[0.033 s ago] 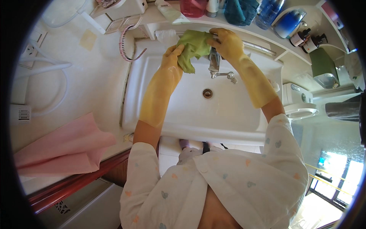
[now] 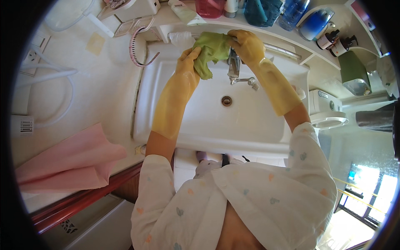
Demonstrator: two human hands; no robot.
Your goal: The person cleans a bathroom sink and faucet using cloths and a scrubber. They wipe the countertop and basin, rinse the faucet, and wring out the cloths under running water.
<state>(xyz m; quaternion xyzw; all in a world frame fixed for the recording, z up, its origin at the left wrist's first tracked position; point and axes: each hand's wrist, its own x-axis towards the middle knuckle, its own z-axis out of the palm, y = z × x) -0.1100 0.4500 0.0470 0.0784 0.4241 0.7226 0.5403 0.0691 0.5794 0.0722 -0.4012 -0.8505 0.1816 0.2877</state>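
Yellow rubber gloves cover both my hands and forearms. My left hand (image 2: 188, 62) grips the left side of a crumpled green cloth (image 2: 210, 50), thumb on top. At the cloth's right edge, my right hand (image 2: 246, 45) is closed on it with bent fingers, right by the top of the chrome faucet (image 2: 234, 68). The cloth hangs over the back rim of the white sink (image 2: 254, 121), its lower corner dangling left of the faucet. My right hand hides part of the faucet top.
Behind the sink runs a shelf (image 2: 250, 26) with a white tube (image 2: 186, 12), a blue bottle (image 2: 315, 25) and dark pump bottles (image 2: 328, 39). A pink headband (image 2: 134, 50) lies on the left counter, and a pink cloth (image 2: 75, 162) nearer me. A metal bar (image 2: 283, 51) spans the sink's back.
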